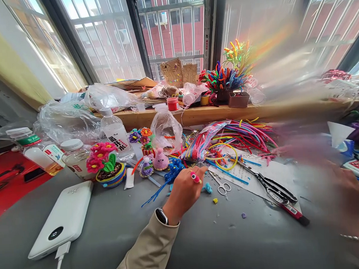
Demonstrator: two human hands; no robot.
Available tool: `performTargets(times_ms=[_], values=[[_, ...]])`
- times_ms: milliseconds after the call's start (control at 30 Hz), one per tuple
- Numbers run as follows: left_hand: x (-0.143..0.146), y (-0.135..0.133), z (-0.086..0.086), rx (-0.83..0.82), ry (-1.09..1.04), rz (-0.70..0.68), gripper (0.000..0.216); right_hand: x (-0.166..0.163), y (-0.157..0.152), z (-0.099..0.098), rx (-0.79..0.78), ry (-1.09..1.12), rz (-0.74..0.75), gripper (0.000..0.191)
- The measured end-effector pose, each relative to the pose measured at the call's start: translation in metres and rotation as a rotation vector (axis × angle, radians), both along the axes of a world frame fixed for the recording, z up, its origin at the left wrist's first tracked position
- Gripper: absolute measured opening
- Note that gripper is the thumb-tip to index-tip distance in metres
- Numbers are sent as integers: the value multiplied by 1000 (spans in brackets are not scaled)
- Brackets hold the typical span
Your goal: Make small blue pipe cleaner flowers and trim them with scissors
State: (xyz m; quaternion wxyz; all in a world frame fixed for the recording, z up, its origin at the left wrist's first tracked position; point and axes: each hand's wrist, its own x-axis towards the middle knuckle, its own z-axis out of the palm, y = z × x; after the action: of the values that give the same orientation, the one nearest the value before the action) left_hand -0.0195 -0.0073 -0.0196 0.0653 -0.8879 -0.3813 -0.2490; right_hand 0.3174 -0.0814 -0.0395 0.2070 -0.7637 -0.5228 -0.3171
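Note:
My left hand [184, 191] rests on the grey table [118, 223] at the centre, its fingers curled closed. A small pink piece [195, 177] sits on its knuckles; whether the fingers hold anything is hidden. The hand lies beside a blue pipe-cleaner tangle [173, 170] and a small pair of scissors [223, 186]. A watch shows on that wrist above a beige sleeve. My right hand [345, 195] is at the right edge, smeared by motion, so its fingers cannot be read. A large blurred clear sheet [279, 60] fills the upper right above it.
Coloured pipe cleaners [235, 134] lie in a pile beyond large scissors [275, 186] on white paper. A pipe-cleaner flower pot [108, 168], a pink cone figure [160, 159], water bottles [116, 134] and plastic bags crowd the left. A white power bank [64, 217] lies near left.

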Motion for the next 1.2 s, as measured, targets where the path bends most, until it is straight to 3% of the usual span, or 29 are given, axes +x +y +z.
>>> performTargets(times_ms=[233,400,533,900,1100,1200], values=[[-2,-2,5,124,123,-16,25,-1,-11,2,58,-158,-138,41],[-1,-3,7,156,211,-115,22,-3,-8,0,-91,-89,-43,35],[0,-5,7,230,211,-146,23,-2,-7,-2,-133,-6,-55,34],[0,-11,2,489,113,-265,12,-3,-5,-1,61,55,-112,40],[-6,2,3,538,326,-394,19,-18,-4,11,-134,206,-177,37],[-15,16,2,533,381,-404,18,-20,-4,12,-132,238,-206,37]])
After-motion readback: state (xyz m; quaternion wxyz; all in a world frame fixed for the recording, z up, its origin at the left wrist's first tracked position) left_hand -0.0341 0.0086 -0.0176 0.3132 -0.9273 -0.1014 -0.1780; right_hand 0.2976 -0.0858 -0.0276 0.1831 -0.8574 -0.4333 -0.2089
